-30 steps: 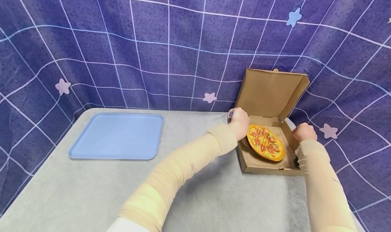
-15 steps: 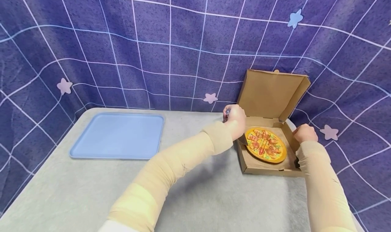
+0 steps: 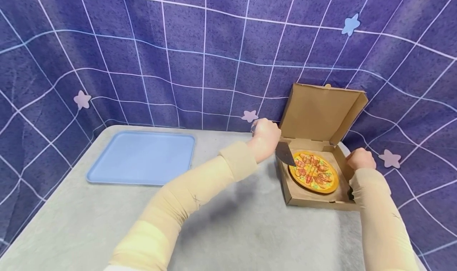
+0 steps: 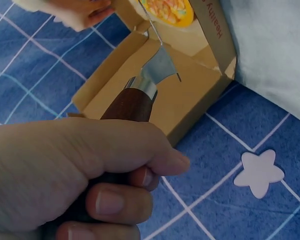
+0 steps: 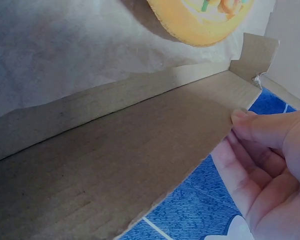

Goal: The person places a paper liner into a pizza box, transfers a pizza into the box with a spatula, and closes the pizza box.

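Observation:
My left hand point(image 3: 265, 139) grips the dark wooden handle point(image 4: 127, 106) of a pizza server, its fingers wrapped round it. The server's metal blade point(image 3: 285, 154) points down over the left side of an open cardboard pizza box point(image 3: 310, 200), beside the pizza's left edge. Whether blade and pizza touch, I cannot tell. The round pizza point(image 3: 314, 172), with a yellow-orange crust and colourful toppings, lies in the box. On the box's right side, my right hand point(image 3: 361, 160) pinches the cardboard side wall point(image 5: 140, 145) between thumb and fingers.
A light blue tray point(image 3: 143, 158) lies at the back left of the grey table point(image 3: 250, 231). The box lid point(image 3: 323, 112) stands raised against a dark blue curtain point(image 3: 185, 64) with a grid and stars. Paper point(image 5: 65, 50) lines the box.
My left hand has moved left and the server's blade has come into view at the pizza's left edge. The pizza looks flatter than before. My right hand keeps hold of the box wall.

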### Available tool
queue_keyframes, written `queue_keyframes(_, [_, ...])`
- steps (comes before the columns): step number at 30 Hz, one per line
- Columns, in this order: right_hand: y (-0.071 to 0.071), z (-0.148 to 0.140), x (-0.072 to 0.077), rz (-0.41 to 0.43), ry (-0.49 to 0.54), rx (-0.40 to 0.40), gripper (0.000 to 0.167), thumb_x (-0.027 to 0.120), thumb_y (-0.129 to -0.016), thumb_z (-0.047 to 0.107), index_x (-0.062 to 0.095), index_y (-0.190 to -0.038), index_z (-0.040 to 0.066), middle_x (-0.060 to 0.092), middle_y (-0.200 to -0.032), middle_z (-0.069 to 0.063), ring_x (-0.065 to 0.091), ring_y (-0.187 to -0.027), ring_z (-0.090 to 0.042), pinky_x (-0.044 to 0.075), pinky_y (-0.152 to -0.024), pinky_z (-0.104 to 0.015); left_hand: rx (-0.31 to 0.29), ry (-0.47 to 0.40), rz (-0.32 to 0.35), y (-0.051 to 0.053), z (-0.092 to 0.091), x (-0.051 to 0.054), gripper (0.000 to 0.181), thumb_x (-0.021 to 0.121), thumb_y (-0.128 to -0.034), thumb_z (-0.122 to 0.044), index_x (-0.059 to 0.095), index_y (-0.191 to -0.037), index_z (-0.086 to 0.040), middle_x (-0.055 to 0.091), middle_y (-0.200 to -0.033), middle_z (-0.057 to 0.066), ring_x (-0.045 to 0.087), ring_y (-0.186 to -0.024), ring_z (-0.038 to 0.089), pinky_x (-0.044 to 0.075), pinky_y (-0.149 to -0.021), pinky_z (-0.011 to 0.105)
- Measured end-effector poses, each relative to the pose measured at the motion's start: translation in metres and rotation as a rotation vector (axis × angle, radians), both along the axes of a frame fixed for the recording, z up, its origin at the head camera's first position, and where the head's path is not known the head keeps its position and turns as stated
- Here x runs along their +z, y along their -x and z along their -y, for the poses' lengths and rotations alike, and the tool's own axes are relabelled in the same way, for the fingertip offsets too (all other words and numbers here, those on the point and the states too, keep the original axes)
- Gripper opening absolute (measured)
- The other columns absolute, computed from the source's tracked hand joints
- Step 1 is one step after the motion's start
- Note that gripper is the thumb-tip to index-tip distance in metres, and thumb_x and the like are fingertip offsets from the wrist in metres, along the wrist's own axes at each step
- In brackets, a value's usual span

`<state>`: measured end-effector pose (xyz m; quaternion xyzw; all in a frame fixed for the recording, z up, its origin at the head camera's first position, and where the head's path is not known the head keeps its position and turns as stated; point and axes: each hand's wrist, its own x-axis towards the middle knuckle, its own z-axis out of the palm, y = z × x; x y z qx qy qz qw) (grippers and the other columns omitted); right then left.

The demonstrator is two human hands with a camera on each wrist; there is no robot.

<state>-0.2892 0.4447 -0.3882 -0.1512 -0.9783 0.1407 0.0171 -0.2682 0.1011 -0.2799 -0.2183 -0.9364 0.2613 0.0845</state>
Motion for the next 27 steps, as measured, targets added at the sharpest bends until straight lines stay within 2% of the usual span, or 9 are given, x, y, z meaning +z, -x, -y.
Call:
queue_keyframes(3, [0.001,0.000,0.000,-0.013,-0.005,0.007,0.033,0.061,-0.071,0.011,0.068,-0.101,-0.001,0.058,-0.109,-0.035,0.056,-0.094,-0.052,0.049,-0.062,-0.052,-0.027,-0.020,-0.019,0.001,0.011,0.003,0.026,0.050,-0.0921,-0.012,0.069,-0.095,-0.029,0.059,-0.080,-0.013,0.041,-0.058,0.007,0.025,-0.041,0.027])
queue_keyframes(6, [0.001,0.000,-0.001,-0.012,-0.010,0.008,0.034,0.061,-0.071,0.011,0.067,-0.102,-0.002,0.058,-0.110,-0.034,0.056,-0.093,-0.052,0.048,-0.062,-0.051,-0.048,-0.026,-0.032,0.003,0.022,0.004,0.024,0.051,-0.0923,-0.014,0.071,-0.099,-0.026,0.065,-0.088,-0.011,0.053,-0.067,0.007,0.039,-0.049,0.027])
queue_keyframes(10, [0.001,-0.001,-0.002,-0.005,-0.010,0.008,0.035,0.061,-0.071,0.011,0.067,-0.104,-0.002,0.058,-0.110,-0.035,0.056,-0.093,-0.052,0.049,-0.062,-0.052,-0.043,-0.031,-0.049,0.003,0.034,0.004,0.022,0.054,-0.0916,-0.017,0.071,-0.105,-0.021,0.070,-0.100,-0.005,0.064,-0.082,0.012,0.053,-0.067,0.032])
queue_keyframes(13, [0.000,-0.002,-0.002,-0.004,-0.010,0.002,0.036,0.061,-0.072,0.012,0.066,-0.105,-0.003,0.057,-0.110,-0.036,0.056,-0.094,-0.053,0.048,-0.062,-0.052,-0.035,-0.054,-0.063,0.004,0.041,0.002,0.020,0.057,-0.0905,-0.017,0.072,-0.103,-0.022,0.070,-0.096,-0.006,0.062,-0.077,0.010,0.053,-0.064,0.031])
queue_keyframes(17, [0.000,-0.002,-0.003,-0.008,-0.005,-0.018,0.037,0.061,-0.074,0.013,0.065,-0.105,-0.005,0.055,-0.110,-0.039,0.055,-0.093,-0.054,0.048,-0.062,-0.053,-0.041,-0.122,-0.085,0.006,0.051,0.000,0.019,0.056,-0.0896,-0.015,0.073,-0.094,-0.023,0.068,-0.084,-0.009,0.057,-0.067,0.004,0.048,-0.055,0.028])
queue_keyframes(22, [0.001,-0.002,-0.005,-0.014,-0.003,-0.018,0.035,0.061,-0.075,0.014,0.065,-0.105,-0.004,0.055,-0.110,-0.039,0.055,-0.093,-0.054,0.048,-0.063,-0.053,-0.067,-0.209,-0.133,0.006,0.069,0.002,0.011,0.064,-0.0847,-0.029,0.074,-0.085,-0.023,0.069,-0.079,-0.007,0.063,-0.070,0.010,0.050,-0.056,0.030])
queue_keyframes(24, [0.001,-0.002,-0.005,-0.017,-0.005,-0.017,0.036,0.061,-0.074,0.014,0.066,-0.105,-0.003,0.055,-0.109,-0.039,0.055,-0.093,-0.054,0.048,-0.062,-0.053,-0.078,-0.248,-0.144,0.006,0.077,0.002,0.019,0.067,-0.0802,-0.040,0.074,-0.084,-0.022,0.070,-0.079,-0.005,0.066,-0.072,0.014,0.052,-0.058,0.031])
queue_keyframes(27, [0.001,-0.002,-0.005,-0.029,-0.006,-0.015,0.036,0.062,-0.073,0.014,0.066,-0.105,-0.003,0.056,-0.109,-0.038,0.056,-0.092,-0.054,0.048,-0.061,-0.052,-0.083,-0.270,-0.158,0.006,0.090,0.001,0.014,0.069,-0.0805,-0.034,0.074,-0.080,-0.020,0.070,-0.076,-0.004,0.066,-0.069,0.015,0.052,-0.056,0.032])
